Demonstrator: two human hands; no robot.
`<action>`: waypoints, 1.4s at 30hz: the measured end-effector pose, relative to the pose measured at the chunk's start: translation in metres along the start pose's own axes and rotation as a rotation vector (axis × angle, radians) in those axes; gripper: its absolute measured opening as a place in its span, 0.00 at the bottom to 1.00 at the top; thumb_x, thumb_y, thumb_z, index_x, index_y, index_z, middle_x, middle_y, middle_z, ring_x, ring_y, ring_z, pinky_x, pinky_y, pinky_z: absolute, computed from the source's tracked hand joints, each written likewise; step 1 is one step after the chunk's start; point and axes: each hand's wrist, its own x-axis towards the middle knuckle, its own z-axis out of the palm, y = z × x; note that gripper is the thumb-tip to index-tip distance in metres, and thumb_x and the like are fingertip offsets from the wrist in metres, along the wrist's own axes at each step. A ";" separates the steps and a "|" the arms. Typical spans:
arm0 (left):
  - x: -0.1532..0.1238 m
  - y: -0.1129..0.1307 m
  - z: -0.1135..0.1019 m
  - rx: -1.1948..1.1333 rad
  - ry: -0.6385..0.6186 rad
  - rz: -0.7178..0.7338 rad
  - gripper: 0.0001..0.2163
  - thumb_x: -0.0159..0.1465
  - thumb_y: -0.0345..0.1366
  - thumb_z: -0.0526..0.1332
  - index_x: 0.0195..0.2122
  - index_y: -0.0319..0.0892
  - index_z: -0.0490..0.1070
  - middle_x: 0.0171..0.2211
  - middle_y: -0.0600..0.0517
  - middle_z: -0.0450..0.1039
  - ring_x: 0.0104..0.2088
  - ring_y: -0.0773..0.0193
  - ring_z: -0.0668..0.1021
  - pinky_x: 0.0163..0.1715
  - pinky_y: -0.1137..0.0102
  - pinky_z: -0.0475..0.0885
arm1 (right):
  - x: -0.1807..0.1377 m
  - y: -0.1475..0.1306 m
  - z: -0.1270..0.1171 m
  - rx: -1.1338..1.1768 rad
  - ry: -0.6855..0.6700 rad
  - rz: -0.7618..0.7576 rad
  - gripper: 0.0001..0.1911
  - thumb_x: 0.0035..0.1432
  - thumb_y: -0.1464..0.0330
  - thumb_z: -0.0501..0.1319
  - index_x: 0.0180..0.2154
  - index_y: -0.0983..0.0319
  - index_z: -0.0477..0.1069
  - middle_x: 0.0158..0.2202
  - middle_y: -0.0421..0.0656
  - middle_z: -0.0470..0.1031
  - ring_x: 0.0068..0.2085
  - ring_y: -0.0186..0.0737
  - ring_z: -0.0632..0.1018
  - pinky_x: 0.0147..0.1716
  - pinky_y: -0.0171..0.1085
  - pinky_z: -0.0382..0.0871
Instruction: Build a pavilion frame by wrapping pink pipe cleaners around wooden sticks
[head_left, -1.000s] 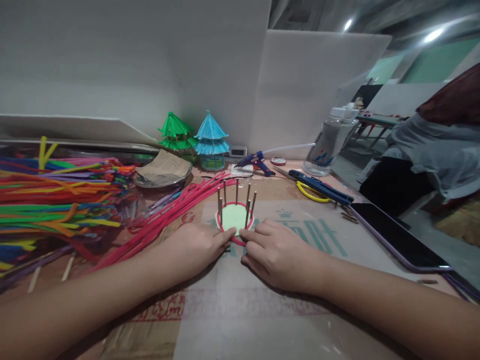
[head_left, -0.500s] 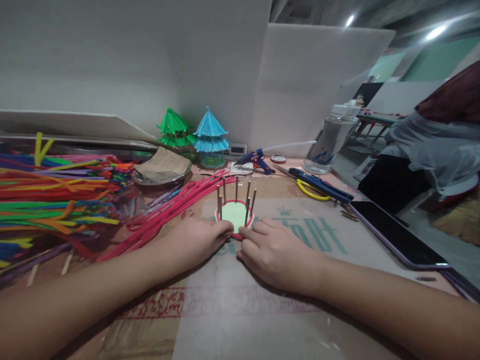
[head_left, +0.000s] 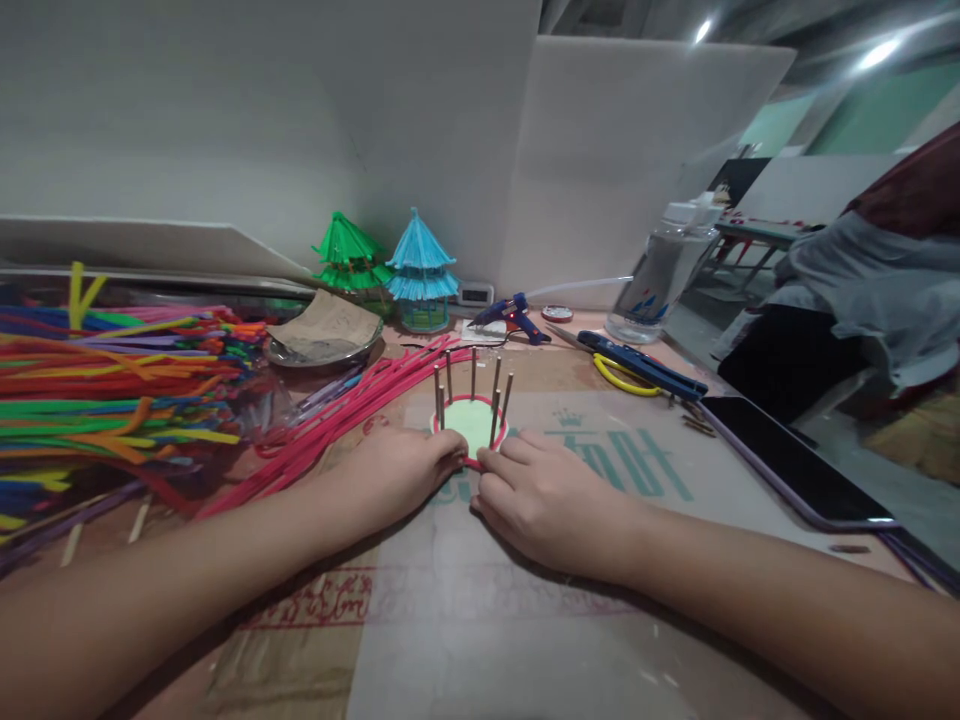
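Note:
A small round pale green disc [head_left: 471, 421] lies on the table with several thin wooden sticks [head_left: 473, 373] standing upright around its rim. A red pipe cleaner [head_left: 472, 461] runs around the disc's edge. My left hand [head_left: 390, 473] and my right hand [head_left: 541, 495] meet at the disc's near edge, fingertips pinched together on the red pipe cleaner there. A bundle of pink pipe cleaners [head_left: 352, 408] lies just left of the disc.
A heap of coloured pipe cleaners [head_left: 112, 380] fills the left side. Green [head_left: 347, 255] and blue [head_left: 420, 270] model pavilions, a metal dish [head_left: 326, 350], a glue gun [head_left: 510, 316], blue-yellow pliers [head_left: 637, 370], a water bottle [head_left: 660, 275] and a phone [head_left: 795, 462] lie behind and right. Another person [head_left: 877, 290] sits at right.
Both hands have edged slightly closer together at the disc's near rim. The view has shifted a little; the objects on the table have not moved.

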 end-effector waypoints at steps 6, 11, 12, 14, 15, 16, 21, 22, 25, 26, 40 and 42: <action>0.001 -0.002 -0.001 -0.071 0.017 0.021 0.12 0.77 0.41 0.56 0.50 0.46 0.79 0.37 0.48 0.86 0.37 0.52 0.87 0.30 0.68 0.69 | 0.001 0.001 0.001 0.014 0.006 -0.002 0.16 0.75 0.68 0.57 0.32 0.62 0.75 0.31 0.46 0.77 0.33 0.45 0.74 0.37 0.44 0.62; -0.005 -0.011 0.011 -0.094 0.075 0.035 0.11 0.76 0.43 0.58 0.47 0.48 0.80 0.37 0.50 0.86 0.35 0.53 0.86 0.28 0.68 0.69 | -0.003 0.003 -0.001 0.016 -0.013 -0.010 0.17 0.75 0.68 0.56 0.32 0.63 0.75 0.32 0.47 0.79 0.33 0.45 0.74 0.37 0.45 0.62; -0.008 -0.014 0.015 -0.094 0.106 0.060 0.11 0.76 0.44 0.58 0.47 0.49 0.80 0.37 0.50 0.86 0.35 0.53 0.86 0.28 0.68 0.69 | -0.004 0.004 -0.002 0.020 -0.021 -0.010 0.17 0.75 0.68 0.56 0.33 0.63 0.75 0.33 0.47 0.79 0.33 0.45 0.74 0.37 0.45 0.62; -0.011 -0.020 0.022 -0.088 0.155 0.146 0.12 0.76 0.46 0.58 0.48 0.50 0.80 0.36 0.50 0.85 0.34 0.55 0.85 0.30 0.69 0.72 | -0.006 0.006 -0.004 0.028 -0.032 -0.010 0.16 0.76 0.68 0.56 0.33 0.63 0.75 0.34 0.47 0.80 0.34 0.45 0.74 0.38 0.45 0.63; -0.012 -0.023 0.024 -0.084 0.183 0.191 0.13 0.76 0.46 0.58 0.49 0.49 0.80 0.36 0.50 0.85 0.34 0.57 0.85 0.32 0.69 0.73 | -0.007 0.007 -0.005 0.032 -0.036 -0.010 0.16 0.76 0.68 0.56 0.34 0.63 0.75 0.35 0.48 0.81 0.34 0.45 0.74 0.38 0.45 0.63; -0.013 -0.025 0.026 -0.077 0.214 0.226 0.13 0.76 0.45 0.57 0.49 0.48 0.80 0.35 0.49 0.84 0.34 0.58 0.85 0.34 0.69 0.74 | -0.008 0.007 -0.006 0.034 -0.041 -0.010 0.16 0.76 0.68 0.56 0.34 0.63 0.75 0.36 0.49 0.82 0.35 0.45 0.75 0.38 0.46 0.63; -0.014 -0.027 0.029 -0.004 0.334 0.263 0.15 0.77 0.42 0.55 0.50 0.43 0.80 0.33 0.47 0.84 0.31 0.59 0.84 0.34 0.69 0.76 | -0.010 0.009 -0.006 0.061 -0.063 0.000 0.16 0.76 0.68 0.56 0.35 0.63 0.75 0.40 0.53 0.83 0.37 0.46 0.76 0.39 0.45 0.64; -0.014 -0.027 0.030 0.010 0.339 0.266 0.14 0.77 0.41 0.56 0.51 0.44 0.80 0.33 0.46 0.84 0.31 0.59 0.84 0.33 0.69 0.76 | -0.010 0.009 -0.006 0.072 -0.065 0.008 0.16 0.76 0.68 0.56 0.34 0.64 0.75 0.40 0.54 0.83 0.37 0.46 0.77 0.39 0.45 0.65; -0.014 -0.026 0.030 0.044 0.342 0.268 0.14 0.76 0.39 0.56 0.51 0.44 0.81 0.33 0.46 0.85 0.30 0.57 0.85 0.30 0.68 0.75 | -0.007 0.009 -0.003 0.129 -0.045 0.033 0.15 0.76 0.68 0.57 0.35 0.63 0.75 0.45 0.55 0.84 0.39 0.46 0.77 0.40 0.46 0.67; -0.014 -0.026 0.031 0.062 0.340 0.265 0.13 0.76 0.39 0.57 0.50 0.44 0.81 0.32 0.46 0.85 0.29 0.56 0.85 0.29 0.67 0.75 | -0.006 0.009 -0.002 0.159 -0.039 0.037 0.14 0.75 0.68 0.57 0.36 0.63 0.75 0.48 0.56 0.84 0.40 0.46 0.78 0.41 0.46 0.68; -0.017 -0.010 0.018 0.011 0.232 0.255 0.14 0.73 0.40 0.61 0.56 0.46 0.80 0.35 0.49 0.86 0.32 0.55 0.86 0.31 0.66 0.75 | -0.002 0.012 -0.014 0.153 -0.093 -0.044 0.15 0.76 0.66 0.57 0.35 0.62 0.76 0.41 0.50 0.84 0.36 0.45 0.74 0.39 0.46 0.67; -0.019 -0.006 0.019 -0.025 0.237 0.306 0.14 0.74 0.39 0.59 0.56 0.46 0.80 0.34 0.50 0.86 0.31 0.56 0.85 0.31 0.67 0.74 | -0.006 0.016 -0.018 0.198 -0.054 -0.055 0.16 0.76 0.66 0.57 0.34 0.61 0.75 0.39 0.49 0.84 0.35 0.44 0.73 0.38 0.45 0.66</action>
